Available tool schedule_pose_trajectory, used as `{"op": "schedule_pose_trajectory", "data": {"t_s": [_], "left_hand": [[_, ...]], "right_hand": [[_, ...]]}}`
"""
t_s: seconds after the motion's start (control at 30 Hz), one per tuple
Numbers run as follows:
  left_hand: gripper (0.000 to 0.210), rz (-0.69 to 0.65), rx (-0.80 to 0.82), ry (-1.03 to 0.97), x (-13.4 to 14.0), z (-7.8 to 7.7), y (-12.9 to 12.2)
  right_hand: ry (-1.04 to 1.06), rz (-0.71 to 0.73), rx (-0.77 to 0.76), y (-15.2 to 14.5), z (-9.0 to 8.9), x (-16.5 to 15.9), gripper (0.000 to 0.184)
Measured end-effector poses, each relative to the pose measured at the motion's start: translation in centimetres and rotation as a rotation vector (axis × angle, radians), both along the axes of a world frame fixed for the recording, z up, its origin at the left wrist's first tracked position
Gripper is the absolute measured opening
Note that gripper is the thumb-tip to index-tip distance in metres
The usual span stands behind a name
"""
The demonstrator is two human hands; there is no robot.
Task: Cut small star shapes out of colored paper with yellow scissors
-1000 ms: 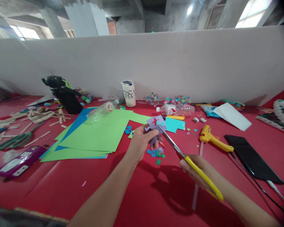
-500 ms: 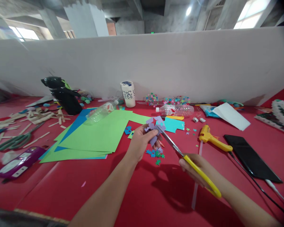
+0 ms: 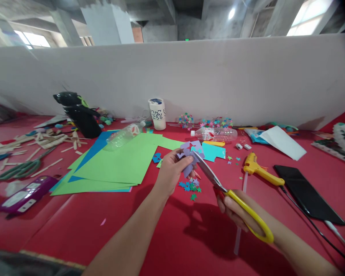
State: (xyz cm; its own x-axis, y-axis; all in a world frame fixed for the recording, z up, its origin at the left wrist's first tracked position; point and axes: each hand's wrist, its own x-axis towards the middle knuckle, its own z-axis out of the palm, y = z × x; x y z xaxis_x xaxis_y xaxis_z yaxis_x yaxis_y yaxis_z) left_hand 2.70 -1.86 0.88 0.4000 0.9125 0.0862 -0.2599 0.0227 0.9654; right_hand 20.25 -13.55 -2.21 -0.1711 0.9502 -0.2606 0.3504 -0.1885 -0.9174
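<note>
Purple paper (image 3: pixel 196 148) with cut-out gaps is pinched between the thumb and fingers of my left hand (image 3: pixel 172 166). My right hand (image 3: pixel 236 207) grips yellow-handled scissors (image 3: pixel 251 214), their blades pointing up and left to the paper's edge. Whether the blade tips touch the paper I cannot tell for certain. Below my left hand lies a small pile of blue, green and purple paper stars (image 3: pixel 191 186) on the red table. A cut piece of light-blue paper (image 3: pixel 214 152) rests just behind the purple paper.
Green sheets (image 3: pixel 117 161) spread left of my hands. A clear bottle (image 3: pixel 215 134), a white cup (image 3: pixel 157 115) and a black flask (image 3: pixel 80 117) stand or lie toward the back. At right are a yellow glue gun (image 3: pixel 258 170) and a phone (image 3: pixel 307 195) with cables.
The scissors' handles have spread apart and a red inner part shows by my right hand. My left hand still holds the purple paper. The whole view has shifted slightly.
</note>
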Motion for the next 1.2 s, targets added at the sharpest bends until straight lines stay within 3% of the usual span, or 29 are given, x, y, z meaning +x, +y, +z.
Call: {"op": "schedule_pose_trajectory", "data": {"t_s": [0.43, 0.8, 1.03, 1.2], "left_hand": [[0.017, -0.019, -0.037, -0.04, 0.1, 0.0, -0.1], [0.019, 0.1, -0.046, -0.096, 0.4, -0.8, 0.2], [0.021, 0.053, -0.04, -0.078, 0.0, -0.4, 0.3], [0.019, 0.059, -0.054, -0.099, 0.2, -0.5, 0.2]], "right_hand": [[-0.003, -0.054, -0.01, 0.4, -0.4, -0.4, 0.052], [0.078, -0.03, -0.027, -0.1, -0.3, -0.9, 0.056], [-0.084, 0.002, 0.082, 0.2, 0.6, -0.2, 0.053], [-0.026, -0.042, 0.068, 0.2, 0.1, -0.5, 0.054]]}}
